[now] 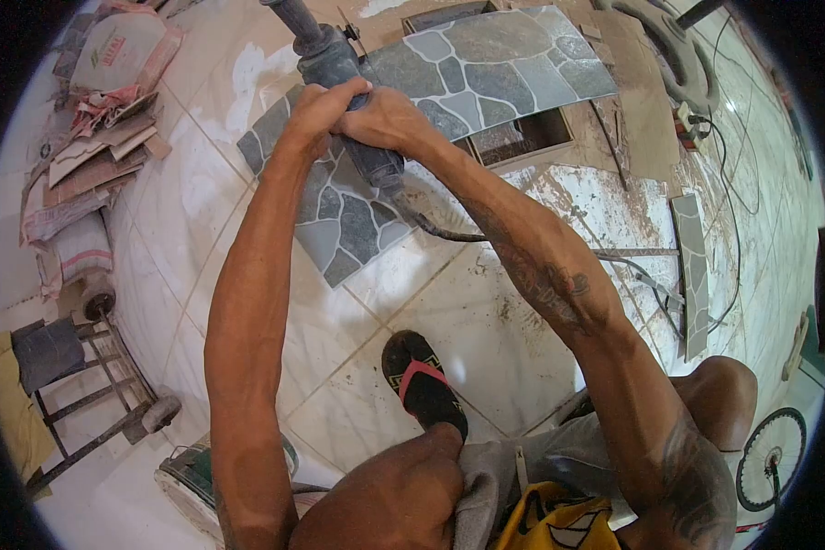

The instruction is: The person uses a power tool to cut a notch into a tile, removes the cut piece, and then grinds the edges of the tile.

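Observation:
Both hands grip a grey-blue power tool, an angle grinder [339, 73], held over a stone-pattern floor tile [486, 64] that lies on the white tiled floor. My left hand [316, 110] wraps the tool body from the left. My right hand [390, 119] clasps it just beside, on the rear handle. The tool's black cord [449, 234] trails right across the floor. Its cutting disc is hidden behind the hands and body.
A narrow cut strip of tile [692, 275] lies at right. Cement bags and cardboard [101, 101] pile at left, near a metal hand trolley [92, 385]. My sandalled foot [422, 380] rests on the floor. A bicycle wheel [770, 458] stands at lower right.

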{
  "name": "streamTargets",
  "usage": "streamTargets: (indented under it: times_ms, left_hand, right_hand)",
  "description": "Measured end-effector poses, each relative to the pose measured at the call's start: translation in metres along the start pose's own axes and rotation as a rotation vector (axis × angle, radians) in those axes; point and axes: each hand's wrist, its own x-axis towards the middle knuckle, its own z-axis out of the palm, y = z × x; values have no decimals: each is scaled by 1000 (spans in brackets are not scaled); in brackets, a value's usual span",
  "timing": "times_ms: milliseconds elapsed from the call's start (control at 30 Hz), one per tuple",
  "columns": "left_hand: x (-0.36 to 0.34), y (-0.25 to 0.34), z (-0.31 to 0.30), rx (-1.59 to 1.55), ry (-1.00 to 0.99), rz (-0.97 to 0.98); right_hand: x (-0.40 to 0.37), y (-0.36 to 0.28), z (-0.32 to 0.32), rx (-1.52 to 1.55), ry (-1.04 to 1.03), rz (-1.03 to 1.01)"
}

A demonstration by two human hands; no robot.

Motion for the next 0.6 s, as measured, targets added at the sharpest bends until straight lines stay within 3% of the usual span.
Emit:
streamTargets:
  times_ms: [600]
  left_hand:
    - [2, -2, 1, -54, 0, -1]
  right_hand:
    - [-2, -4, 0, -6, 1, 45]
